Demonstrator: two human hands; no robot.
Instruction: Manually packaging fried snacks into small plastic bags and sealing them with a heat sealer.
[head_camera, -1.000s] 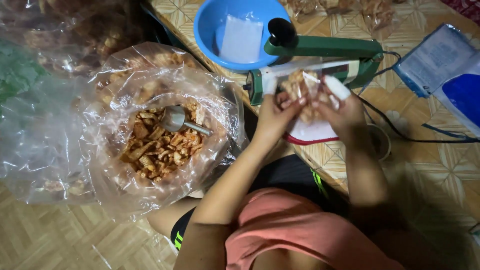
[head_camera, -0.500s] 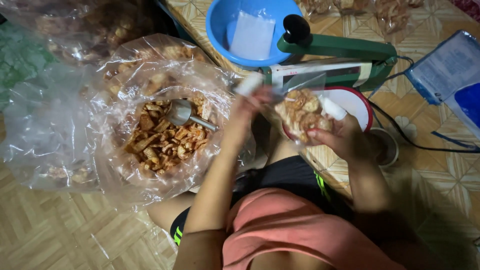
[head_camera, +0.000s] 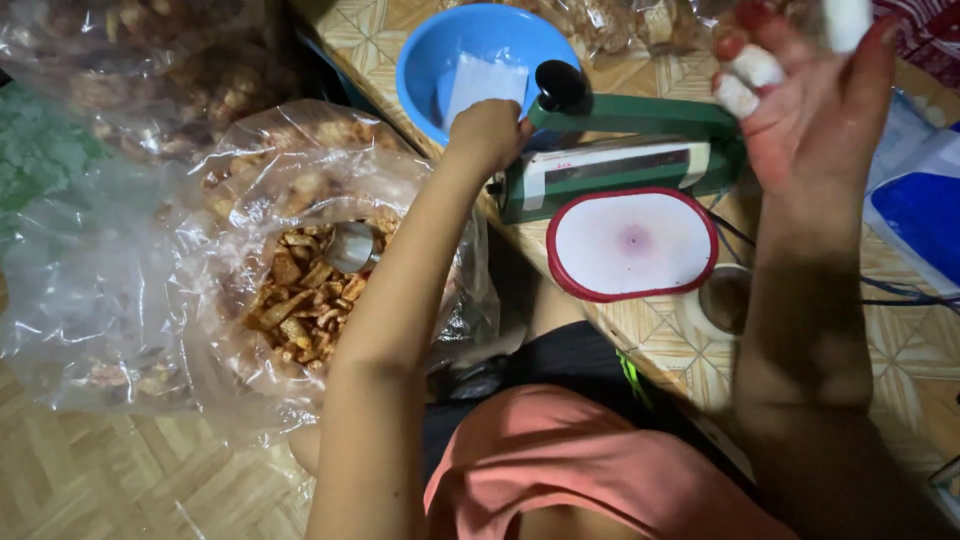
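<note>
Nearest, on the worktop, one white oval tray with red rim, nothing on it. Beside it to the left, on the floor, one big clear sack of fried snacks, with one metal scoop half hidden under the forearm.

Further on, one green heat sealer, arm down. Just behind it, one blue bowl with flat clear bags inside; number of bags impossible to count.

Left hand at the bowl's near rim, fingers curled over the corner of the bags; cannot tell if anything is really pinched. Right hand lifted above the sealer, fingers spread and released, holding nothing, three tips wrapped in white.

Probably the picking of one small bag. Better to pinch only the top one by its corner and slide it off, so no second bag sticks along.

Farthest, some filled snack packets.
</note>
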